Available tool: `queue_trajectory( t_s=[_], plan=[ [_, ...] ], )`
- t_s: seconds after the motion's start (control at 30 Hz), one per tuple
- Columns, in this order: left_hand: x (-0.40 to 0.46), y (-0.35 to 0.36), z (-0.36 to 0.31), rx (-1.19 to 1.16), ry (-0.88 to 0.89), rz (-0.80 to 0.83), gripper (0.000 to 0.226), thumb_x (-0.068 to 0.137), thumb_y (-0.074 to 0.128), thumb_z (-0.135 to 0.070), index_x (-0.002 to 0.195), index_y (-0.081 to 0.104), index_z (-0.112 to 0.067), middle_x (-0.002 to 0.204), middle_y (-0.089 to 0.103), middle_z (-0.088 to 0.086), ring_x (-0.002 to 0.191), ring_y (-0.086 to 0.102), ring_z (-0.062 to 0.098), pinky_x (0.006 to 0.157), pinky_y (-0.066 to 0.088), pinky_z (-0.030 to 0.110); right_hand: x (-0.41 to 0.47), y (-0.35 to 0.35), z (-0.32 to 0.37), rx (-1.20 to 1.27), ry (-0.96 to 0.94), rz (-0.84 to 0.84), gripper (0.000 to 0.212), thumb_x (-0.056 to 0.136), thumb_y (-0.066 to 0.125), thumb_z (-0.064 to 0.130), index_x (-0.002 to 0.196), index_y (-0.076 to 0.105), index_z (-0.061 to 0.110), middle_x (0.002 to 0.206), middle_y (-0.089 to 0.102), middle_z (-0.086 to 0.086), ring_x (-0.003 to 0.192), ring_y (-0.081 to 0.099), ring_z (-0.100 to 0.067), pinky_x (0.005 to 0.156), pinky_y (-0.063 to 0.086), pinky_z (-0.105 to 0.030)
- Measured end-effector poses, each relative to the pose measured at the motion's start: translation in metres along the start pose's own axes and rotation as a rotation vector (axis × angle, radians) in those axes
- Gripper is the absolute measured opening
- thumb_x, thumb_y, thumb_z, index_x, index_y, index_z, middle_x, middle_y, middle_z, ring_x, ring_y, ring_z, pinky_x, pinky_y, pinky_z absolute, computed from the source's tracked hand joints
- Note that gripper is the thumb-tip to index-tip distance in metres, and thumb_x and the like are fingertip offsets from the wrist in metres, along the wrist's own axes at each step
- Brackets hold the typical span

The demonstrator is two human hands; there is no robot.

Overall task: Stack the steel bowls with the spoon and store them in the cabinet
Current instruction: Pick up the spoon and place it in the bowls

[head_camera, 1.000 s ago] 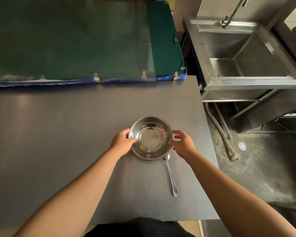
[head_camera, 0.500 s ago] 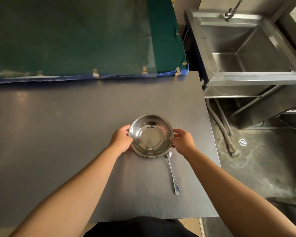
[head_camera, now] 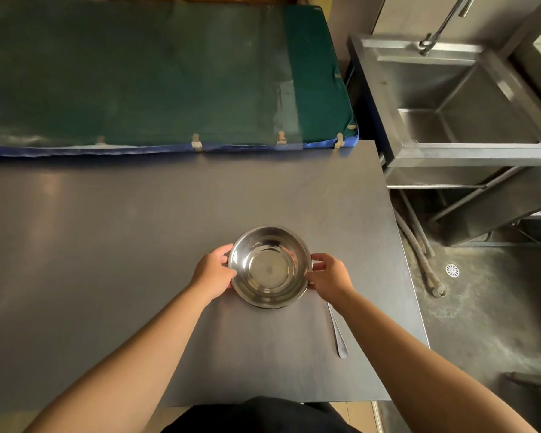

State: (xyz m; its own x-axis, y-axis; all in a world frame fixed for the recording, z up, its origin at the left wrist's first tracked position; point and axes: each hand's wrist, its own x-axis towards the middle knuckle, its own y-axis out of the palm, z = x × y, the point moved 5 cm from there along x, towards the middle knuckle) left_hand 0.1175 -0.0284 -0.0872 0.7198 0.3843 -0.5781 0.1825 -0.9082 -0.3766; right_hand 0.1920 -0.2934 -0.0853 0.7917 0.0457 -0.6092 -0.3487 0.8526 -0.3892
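A shiny steel bowl (head_camera: 269,266) sits upright on the dark grey table (head_camera: 107,239), right of centre. A second rim shows just under its near edge, so it looks stacked. My left hand (head_camera: 214,271) grips its left rim and my right hand (head_camera: 328,276) grips its right rim. A steel spoon (head_camera: 338,334) lies on the table just right of the bowl, handle pointing toward me; its head is hidden under my right wrist.
A green padded mat with a blue edge (head_camera: 156,79) lies along the table's far side. To the right stand a steel sink (head_camera: 469,98) with a tap and hoses, over a concrete floor with a drain (head_camera: 452,270). The table's right edge is close to the spoon.
The bowl, held by both hands, has shifted slightly left, away from the spoon, whose head is now covered by my right wrist. The view has tilted a little.
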Motion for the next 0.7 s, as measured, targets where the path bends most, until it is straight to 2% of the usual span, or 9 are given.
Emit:
queue_trajectory(
  t_s=[0.1, 0.2, 0.3, 0.37, 0.53, 0.7],
  plan=[
    [-0.005, -0.007, 0.011, 0.011, -0.005, -0.007, 0.071, 0.083, 0.057, 0.008, 0.145, 0.050, -0.027, 0.112, 0.058, -0.002, 0.079, 0.065, 0.011, 0.064, 0.060, 0.029, -0.008, 0.011, -0.005, -0.005, 0.006, 0.009, 0.044, 0.079, 0.068, -0.006, 0.121, 0.064, 0.009, 0.087, 0.069, -0.003, 0.073, 0.070, -0.026, 0.079, 0.062, -0.049],
    [-0.008, -0.013, 0.020, 0.036, 0.008, -0.012, 0.072, 0.083, 0.058, 0.006, 0.145, 0.049, -0.028, 0.130, 0.055, 0.008, 0.087, 0.067, 0.016, 0.076, 0.061, 0.037, -0.016, 0.020, -0.009, -0.018, -0.009, -0.004, 0.040, 0.080, 0.070, -0.001, 0.118, 0.065, 0.012, 0.085, 0.068, 0.002, 0.072, 0.070, -0.023, 0.079, 0.061, -0.049],
    [-0.007, -0.016, 0.026, 0.047, 0.013, -0.014, 0.072, 0.083, 0.059, 0.004, 0.145, 0.049, -0.029, 0.134, 0.055, 0.009, 0.089, 0.066, 0.017, 0.084, 0.060, 0.041, -0.021, 0.023, -0.011, -0.022, -0.039, -0.019, 0.038, 0.082, 0.069, 0.002, 0.118, 0.066, 0.013, 0.087, 0.069, 0.004, 0.079, 0.072, -0.025, 0.080, 0.061, -0.049],
    [-0.006, -0.017, 0.028, 0.056, 0.019, -0.003, 0.072, 0.083, 0.060, 0.003, 0.146, 0.048, -0.030, 0.136, 0.055, 0.010, 0.095, 0.066, 0.020, 0.087, 0.059, 0.044, -0.025, 0.022, -0.010, -0.054, -0.066, -0.037, 0.038, 0.084, 0.067, 0.007, 0.121, 0.066, 0.016, 0.095, 0.069, 0.003, 0.086, 0.071, -0.025, 0.081, 0.060, -0.047],
    [-0.005, -0.017, 0.031, 0.065, 0.029, -0.004, 0.071, 0.083, 0.061, 0.002, 0.146, 0.048, -0.030, 0.136, 0.055, 0.010, 0.095, 0.066, 0.020, 0.086, 0.059, 0.045, -0.032, 0.015, -0.009, -0.242, -0.153, -0.079, 0.040, 0.091, 0.063, 0.021, 0.131, 0.061, 0.019, 0.119, 0.066, -0.001, 0.100, 0.066, -0.019, 0.082, 0.049, -0.027],
    [-0.008, -0.016, 0.031, 0.079, 0.037, -0.010, 0.070, 0.085, 0.062, -0.002, 0.146, 0.046, -0.031, 0.133, 0.056, 0.007, 0.088, 0.067, 0.020, 0.083, 0.060, 0.043, -0.039, -0.005, -0.020, -0.389, -0.206, -0.156, 0.036, 0.093, 0.059, 0.015, 0.130, 0.060, 0.016, 0.125, 0.062, -0.008, 0.105, 0.064, -0.026, 0.090, 0.051, -0.034]
  ],
)
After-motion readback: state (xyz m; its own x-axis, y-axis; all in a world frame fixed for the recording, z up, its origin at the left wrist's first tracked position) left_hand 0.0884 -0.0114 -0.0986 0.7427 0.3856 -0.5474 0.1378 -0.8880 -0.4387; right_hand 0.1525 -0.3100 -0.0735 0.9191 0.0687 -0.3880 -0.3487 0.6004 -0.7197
